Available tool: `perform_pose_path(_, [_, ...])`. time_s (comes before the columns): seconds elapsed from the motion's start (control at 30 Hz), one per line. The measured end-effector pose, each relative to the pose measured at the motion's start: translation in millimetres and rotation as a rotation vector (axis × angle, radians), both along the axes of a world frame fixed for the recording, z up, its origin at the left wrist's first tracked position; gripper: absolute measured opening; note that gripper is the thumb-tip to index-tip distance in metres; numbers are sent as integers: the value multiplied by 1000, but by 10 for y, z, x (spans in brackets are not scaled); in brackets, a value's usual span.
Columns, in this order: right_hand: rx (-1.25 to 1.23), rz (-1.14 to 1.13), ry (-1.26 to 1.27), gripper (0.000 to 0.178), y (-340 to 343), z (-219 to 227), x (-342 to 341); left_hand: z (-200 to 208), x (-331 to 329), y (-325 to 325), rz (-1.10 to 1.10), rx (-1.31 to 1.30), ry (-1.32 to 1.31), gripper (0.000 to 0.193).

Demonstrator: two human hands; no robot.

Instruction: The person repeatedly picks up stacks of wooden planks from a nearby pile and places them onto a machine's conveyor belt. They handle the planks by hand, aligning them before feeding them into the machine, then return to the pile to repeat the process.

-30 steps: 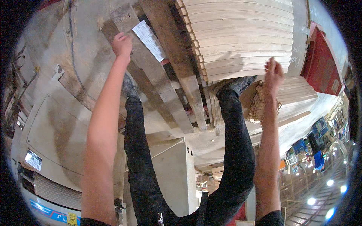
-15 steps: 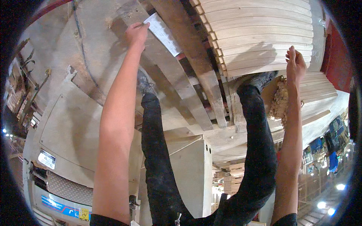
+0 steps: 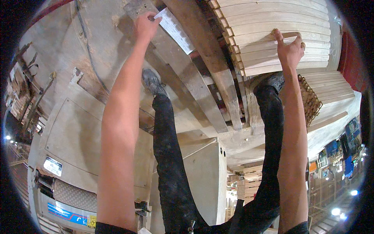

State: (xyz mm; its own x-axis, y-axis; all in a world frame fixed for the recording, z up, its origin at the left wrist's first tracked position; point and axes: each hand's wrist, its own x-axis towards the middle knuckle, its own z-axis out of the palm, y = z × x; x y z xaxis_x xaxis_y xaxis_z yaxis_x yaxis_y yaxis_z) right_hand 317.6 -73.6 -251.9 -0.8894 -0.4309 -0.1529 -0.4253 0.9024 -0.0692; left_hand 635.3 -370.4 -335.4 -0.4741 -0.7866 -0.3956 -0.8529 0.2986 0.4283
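My left hand (image 3: 147, 27) is closed, its thumb and fingers pinching the near-left edge of a white printed paper sheet (image 3: 175, 32). The sheet lies over a long wooden plank (image 3: 177, 66) of a pallet-like base. My right hand (image 3: 290, 50) is above a stack of pale wooden slats (image 3: 269, 23), at the upper right. Its thumb and fingers are apart, curved over the top slats, with nothing plainly held. Whether the fingertips touch the wood is hard to tell.
Another bundle of slats (image 3: 329, 91) lies below the stack at right. My shoes (image 3: 153, 80) stand beside the planks. A grey machine cabinet (image 3: 93, 128) is at left, with a roller (image 3: 74, 195) at its lower part. A cable (image 3: 87, 50) runs along the floor.
My right hand has moved left and up over the slat stack, its fingers spreading. My left hand has shifted slightly up and right, still at the paper. The view has shifted a little.
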Motion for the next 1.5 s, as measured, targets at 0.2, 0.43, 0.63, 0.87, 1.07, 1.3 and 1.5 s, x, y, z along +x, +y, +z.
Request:
perform_pose_path(0.2, [19, 64, -18, 97, -8, 19, -16, -105, 385, -46, 174, 34, -81, 27])
perform_pose_path(0.43, [-6, 59, -6, 90, 56, -42, -33, 26, 1012, 236, 507, 296, 95, 26])
perform_pose_path(0.63, [66, 34, -26, 95, -24, -44, -45, 135, 1128, 365, 698, 386, 132, 34])
perform_pose_path(0.87, [103, 46, 3, 98, 29, -89, -71, 127, 1031, 443, 681, 444, 194, 32])
perform_pose_path(1.07, [134, 67, -5, 102, 30, -107, -88, 115, 1103, 370, 734, 475, 237, 26])
perform_pose_path(1.3, [91, 34, 10, 103, 45, -116, -65, 202, 1094, 355, 761, 463, 239, 27])
perform_pose_path(1.5, [102, 45, -2, 105, 19, -84, -67, 206, 1026, 369, 585, 350, 231, 28])
